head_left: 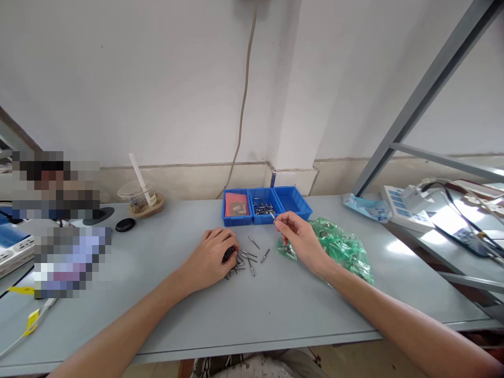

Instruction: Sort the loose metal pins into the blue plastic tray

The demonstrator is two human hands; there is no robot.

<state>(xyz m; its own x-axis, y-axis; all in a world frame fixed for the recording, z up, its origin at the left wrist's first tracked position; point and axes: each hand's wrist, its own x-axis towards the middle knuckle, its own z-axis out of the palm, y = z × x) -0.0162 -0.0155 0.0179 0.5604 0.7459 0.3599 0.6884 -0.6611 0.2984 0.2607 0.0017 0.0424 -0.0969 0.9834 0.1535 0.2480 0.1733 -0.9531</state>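
Note:
My left hand point(214, 257) rests on the grey table, fingers curled round a bunch of thin metal pins point(228, 255) whose ends look dark. Loose pins point(251, 265), each slim with a thicker section, lie scattered just right of it. Above the front edge of the middle blue bin point(263, 219), my right hand point(297, 236) pinches one metal pin point(272, 216) between thumb and fingers. More pins fill that middle bin. The left blue bin point(237, 221) contains a reddish packet point(236, 198). Under and beside my right wrist lies a green plastic bag point(346, 252) with metal parts inside.
At the back left stand a clear cup with a straw point(142, 189) and a black round object point(125, 224). The right blue bin point(293, 202) adjoins the middle one. A blue packet point(366, 207) and a power strip point(407, 207) lie right, near a slanted metal frame point(417, 94).

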